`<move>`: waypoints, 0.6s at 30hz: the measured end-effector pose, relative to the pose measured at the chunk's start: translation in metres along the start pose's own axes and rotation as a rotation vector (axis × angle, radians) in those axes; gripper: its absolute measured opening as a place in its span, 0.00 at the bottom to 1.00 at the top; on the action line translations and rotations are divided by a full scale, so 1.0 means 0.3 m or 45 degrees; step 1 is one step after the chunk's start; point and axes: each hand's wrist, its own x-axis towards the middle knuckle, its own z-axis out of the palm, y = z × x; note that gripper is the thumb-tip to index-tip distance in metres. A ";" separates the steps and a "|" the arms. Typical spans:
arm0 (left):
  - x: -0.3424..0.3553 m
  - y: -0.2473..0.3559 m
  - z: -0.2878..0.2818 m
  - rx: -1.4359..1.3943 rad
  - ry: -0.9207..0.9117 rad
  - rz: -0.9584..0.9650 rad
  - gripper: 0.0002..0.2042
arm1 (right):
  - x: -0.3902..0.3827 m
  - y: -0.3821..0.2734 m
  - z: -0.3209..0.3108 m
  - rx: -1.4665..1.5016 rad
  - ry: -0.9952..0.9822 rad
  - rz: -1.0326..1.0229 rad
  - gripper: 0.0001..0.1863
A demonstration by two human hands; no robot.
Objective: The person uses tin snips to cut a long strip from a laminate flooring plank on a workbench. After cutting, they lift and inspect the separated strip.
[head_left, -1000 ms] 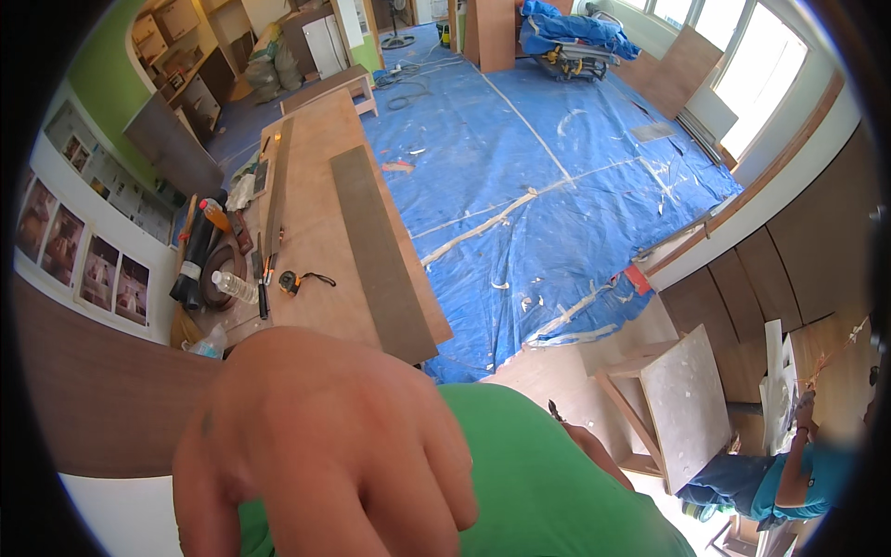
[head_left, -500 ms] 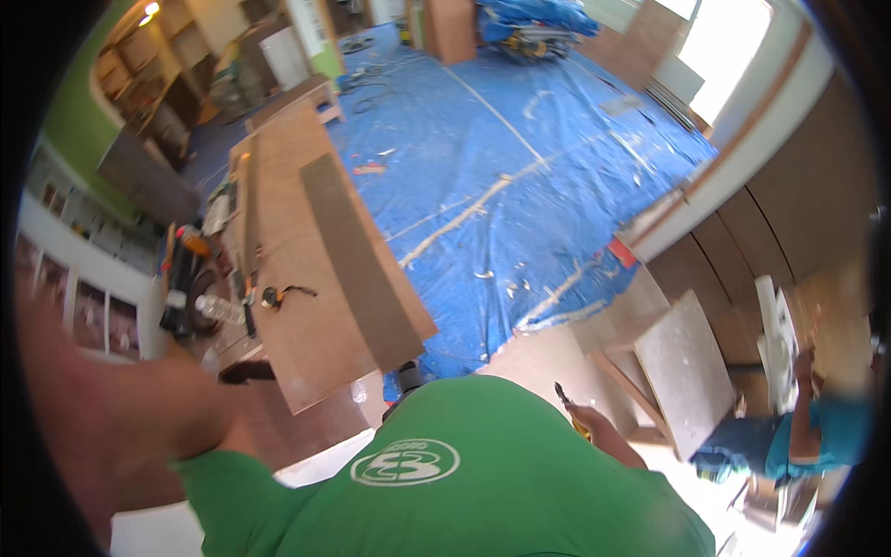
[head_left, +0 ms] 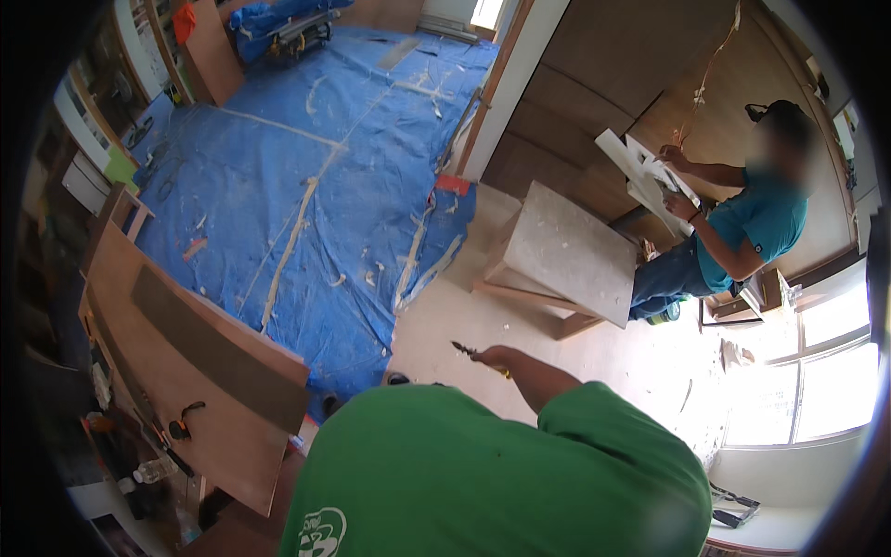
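Observation:
My right hand (head_left: 501, 356) is closed around a pair of pliers (head_left: 461, 348), whose dark jaws point left; a bit of yellow handle shows below the fingers. The hand is held out in front of my green shirt, over the pale floor. My left hand is out of view. To the left, a long plywood board (head_left: 218, 408) lies on a workbench, with a narrower, darker strip of board (head_left: 213, 343) on top. A tape measure (head_left: 183, 423) rests on the plywood near a clear plastic bottle (head_left: 155, 470).
Blue sheeting (head_left: 306, 186), taped at its seams, covers the floor ahead. A low wooden table (head_left: 575, 251) stands to the right. Beyond it a co-worker (head_left: 752, 213) in a teal shirt handles white strips (head_left: 650, 186). Tarp-covered equipment (head_left: 278, 28) sits at the back.
My view has swung to the right, bringing the co-worker and the low table fully in. My left arm, raised at the left before, is gone from view. The pliers stay in my right hand.

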 end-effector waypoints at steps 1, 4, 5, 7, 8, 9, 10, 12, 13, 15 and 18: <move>-0.005 -0.019 0.014 0.009 0.034 -0.028 0.19 | 0.043 0.022 0.014 0.020 0.004 0.035 0.48; -0.076 -0.036 -0.006 0.058 0.165 -0.149 0.19 | -0.034 -0.099 0.036 -0.074 -0.042 -0.098 0.47; -0.096 -0.045 -0.011 0.063 0.189 -0.174 0.19 | -0.070 -0.107 0.048 -0.068 -0.033 -0.085 0.45; -0.117 -0.063 -0.016 0.076 0.239 -0.204 0.18 | -0.109 -0.108 0.038 -0.026 -0.004 -0.061 0.44; -0.121 -0.062 -0.023 0.087 0.272 -0.200 0.18 | -0.121 -0.105 0.036 0.014 0.008 -0.052 0.44; -0.129 -0.057 -0.033 0.098 0.298 -0.185 0.18 | -0.127 -0.101 0.038 0.048 0.019 -0.044 0.44; -0.153 -0.049 -0.049 0.119 0.314 -0.173 0.18 | -0.128 -0.086 0.057 0.083 0.014 -0.017 0.44; -0.187 -0.026 -0.085 0.161 0.371 -0.124 0.17 | -0.075 -0.055 0.069 0.038 0.021 -0.016 0.45; -0.214 -0.006 -0.104 0.202 0.405 -0.077 0.17 | -0.036 -0.049 0.072 0.001 0.020 -0.022 0.45; -0.254 0.087 -0.163 0.317 0.472 0.081 0.17 | 0.009 -0.004 0.090 0.001 0.006 -0.023 0.47; -0.303 0.254 -0.249 0.515 0.609 0.383 0.16 | 0.033 0.026 0.086 0.000 0.002 0.042 0.48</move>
